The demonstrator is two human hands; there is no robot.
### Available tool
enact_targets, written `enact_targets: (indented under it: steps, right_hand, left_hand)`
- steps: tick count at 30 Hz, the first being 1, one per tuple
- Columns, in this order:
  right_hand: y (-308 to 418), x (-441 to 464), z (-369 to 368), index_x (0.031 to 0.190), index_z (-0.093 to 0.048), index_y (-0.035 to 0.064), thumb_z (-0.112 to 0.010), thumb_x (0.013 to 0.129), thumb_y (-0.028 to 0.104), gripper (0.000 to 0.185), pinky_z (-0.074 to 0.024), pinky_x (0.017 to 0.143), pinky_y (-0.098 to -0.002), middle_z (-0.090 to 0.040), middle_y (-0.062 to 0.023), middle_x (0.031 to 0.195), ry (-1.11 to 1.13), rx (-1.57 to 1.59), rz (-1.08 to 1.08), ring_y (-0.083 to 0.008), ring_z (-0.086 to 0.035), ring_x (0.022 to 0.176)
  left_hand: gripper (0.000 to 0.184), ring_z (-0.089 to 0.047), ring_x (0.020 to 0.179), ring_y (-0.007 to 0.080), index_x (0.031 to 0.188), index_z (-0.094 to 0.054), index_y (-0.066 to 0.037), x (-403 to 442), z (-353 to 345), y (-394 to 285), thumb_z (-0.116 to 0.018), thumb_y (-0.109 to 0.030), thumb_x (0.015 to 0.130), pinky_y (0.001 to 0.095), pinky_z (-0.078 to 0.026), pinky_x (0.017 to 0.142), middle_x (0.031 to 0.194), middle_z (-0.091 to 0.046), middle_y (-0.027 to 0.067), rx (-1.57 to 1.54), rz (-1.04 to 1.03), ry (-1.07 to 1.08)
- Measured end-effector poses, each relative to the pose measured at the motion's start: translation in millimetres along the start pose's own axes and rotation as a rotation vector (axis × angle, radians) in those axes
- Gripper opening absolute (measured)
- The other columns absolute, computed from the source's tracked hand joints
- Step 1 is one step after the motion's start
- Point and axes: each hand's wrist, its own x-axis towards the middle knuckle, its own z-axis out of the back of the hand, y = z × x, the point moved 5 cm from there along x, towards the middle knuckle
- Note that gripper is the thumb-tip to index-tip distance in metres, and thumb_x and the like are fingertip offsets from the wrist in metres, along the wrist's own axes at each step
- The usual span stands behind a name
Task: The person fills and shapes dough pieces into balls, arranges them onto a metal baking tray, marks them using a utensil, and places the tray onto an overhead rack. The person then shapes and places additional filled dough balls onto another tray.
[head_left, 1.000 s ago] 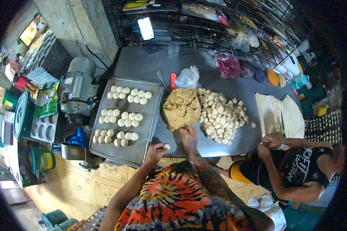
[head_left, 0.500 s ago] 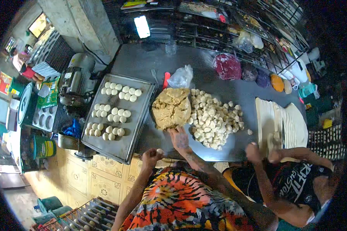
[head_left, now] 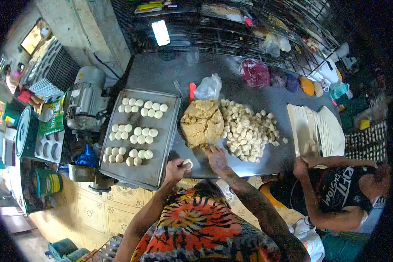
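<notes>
My left hand (head_left: 175,170) is closed around a small flattened piece of pale dough (head_left: 187,163), held just over the table's front edge, beside the tray corner. My right hand (head_left: 217,160) has its fingers stretched out at the lower edge of a large brown, crumbly filling mound (head_left: 201,122), touching it; whether a bit is between the fingertips is hidden. Right of the mound lies a heap of small cut dough pieces (head_left: 249,133). On the left, a metal baking tray (head_left: 133,115) carries rounded pale dough balls (head_left: 147,131) in separate clusters.
A clear plastic bag (head_left: 208,87), a red-handled tool (head_left: 192,92) and a fork (head_left: 177,86) lie behind the mound. At right, a co-worker's hands (head_left: 305,163) are by a cut dough sheet (head_left: 321,131). A motor machine (head_left: 88,100) stands left of the tray.
My left hand has brought the dough piece right and up, nearer the table edge. The right hand has shifted right along the filling's lower edge. The co-worker's hands have come together. The view has shifted slightly.
</notes>
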Motion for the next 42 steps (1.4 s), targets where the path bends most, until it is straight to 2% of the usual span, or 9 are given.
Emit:
enact_targets:
  steps: [6, 11, 15, 16, 20, 31, 35, 40, 42]
  right_hand:
    - [-11, 0, 45, 0.111, -0.07, 0.009, -0.06, 0.088, 0.012, 0.026, -0.0478, 0.072, -0.0338, -0.062, -0.0097, 0.101, 0.197, 0.493, -0.216, -0.0234, -0.057, 0.089]
    - [-16, 7, 70, 0.11, -0.073, 0.0046, -0.062, 0.091, 0.006, 0.022, -0.0491, 0.069, -0.0316, -0.068, -0.0112, 0.1, 0.37, 0.914, -0.335, -0.0209, -0.059, 0.078]
    - [-20, 12, 79, 0.105, -0.074, -0.0009, -0.068, 0.089, 0.006, 0.018, -0.0474, 0.063, -0.0316, -0.071, -0.0126, 0.09, 0.012, 1.047, -0.331, -0.0232, -0.059, 0.068]
    - [-20, 11, 77, 0.105, -0.074, -0.0009, -0.068, 0.089, 0.006, 0.018, -0.0474, 0.063, -0.0316, -0.071, -0.0126, 0.09, 0.016, 1.054, -0.329, -0.0232, -0.059, 0.068]
    - [-14, 15, 74, 0.098, -0.072, -0.0029, -0.066, 0.088, 0.007, 0.015, -0.052, 0.07, -0.0389, -0.069, -0.016, 0.092, -0.051, 1.014, -0.278, -0.0317, -0.064, 0.08]
    - [56, 10, 73, 0.089, -0.063, 0.0029, -0.063, 0.084, 0.007, 0.006, -0.0489, 0.074, -0.0394, -0.065, -0.0149, 0.1, -0.122, 0.338, 0.002, -0.0356, -0.057, 0.081]
    - [56, 11, 59, 0.115, -0.067, 0.0047, -0.069, 0.083, 0.015, 0.033, -0.0503, 0.069, -0.041, -0.068, -0.0126, 0.097, 0.368, 0.579, -0.039, -0.0303, -0.063, 0.082]
    - [25, 27, 59, 0.096, -0.069, 0.0012, -0.067, 0.087, 0.006, 0.011, -0.0494, 0.076, -0.0279, -0.068, -0.0095, 0.105, -0.007, 1.532, -0.636, -0.0159, -0.06, 0.088]
    - [17, 27, 54, 0.098, -0.07, 0.001, -0.068, 0.086, 0.005, 0.012, -0.0496, 0.076, -0.027, -0.069, -0.0085, 0.105, 0.046, 1.484, -0.616, -0.0145, -0.06, 0.088]
  left_hand:
    - [0.022, -0.066, 0.074, 0.0135, 0.093, -0.071, 0.004, 16, -18, 27, -0.077, -0.016, 0.084, 0.0276, -0.05, 0.058, 0.079, -0.069, 0.0054, 0.012, -0.027, 0.006]
    - [0.025, -0.068, 0.077, 0.0153, 0.094, -0.071, 0.004, 25, -56, 23, -0.076, -0.019, 0.087, 0.0292, -0.052, 0.058, 0.085, -0.07, 0.0077, -0.607, 0.065, 0.007]
    - [0.018, -0.066, 0.083, 0.0158, 0.102, -0.07, 0.0, 15, -83, -33, -0.074, -0.015, 0.093, 0.0305, -0.058, 0.074, 0.095, -0.07, 0.0105, 0.576, -0.635, 0.032]
    - [0.018, -0.066, 0.083, 0.0158, 0.102, -0.07, 0.0, 11, -89, -42, -0.074, -0.015, 0.093, 0.0305, -0.058, 0.074, 0.095, -0.07, 0.0105, 0.581, -0.629, 0.028]
    - [0.031, -0.065, 0.072, 0.0151, 0.094, -0.071, 0.006, 0, -97, -26, -0.073, -0.024, 0.092, 0.0296, -0.05, 0.058, 0.084, -0.071, 0.0086, -0.905, 0.4, -0.278]
    - [0.022, -0.064, 0.071, 0.0142, 0.095, -0.073, 0.005, 29, -48, -45, -0.073, -0.016, 0.089, 0.0271, -0.05, 0.06, 0.085, -0.072, 0.0076, -0.528, 0.123, -0.067]
    - [0.019, -0.064, 0.07, 0.0138, 0.095, -0.073, 0.005, 35, -21, -44, -0.073, -0.012, 0.087, 0.0261, -0.05, 0.061, 0.085, -0.073, 0.0072, -0.375, 0.031, 0.021]
    - [0.016, -0.063, 0.069, 0.0133, 0.096, -0.074, 0.004, 41, 7, -45, -0.073, -0.008, 0.086, 0.0249, -0.05, 0.062, 0.085, -0.074, 0.0067, -0.188, -0.105, 0.117]
    - [0.015, -0.063, 0.069, 0.0131, 0.096, -0.075, 0.004, 41, 0, -49, -0.073, -0.007, 0.085, 0.0244, -0.05, 0.062, 0.085, -0.074, 0.0065, -0.101, -0.163, 0.144]
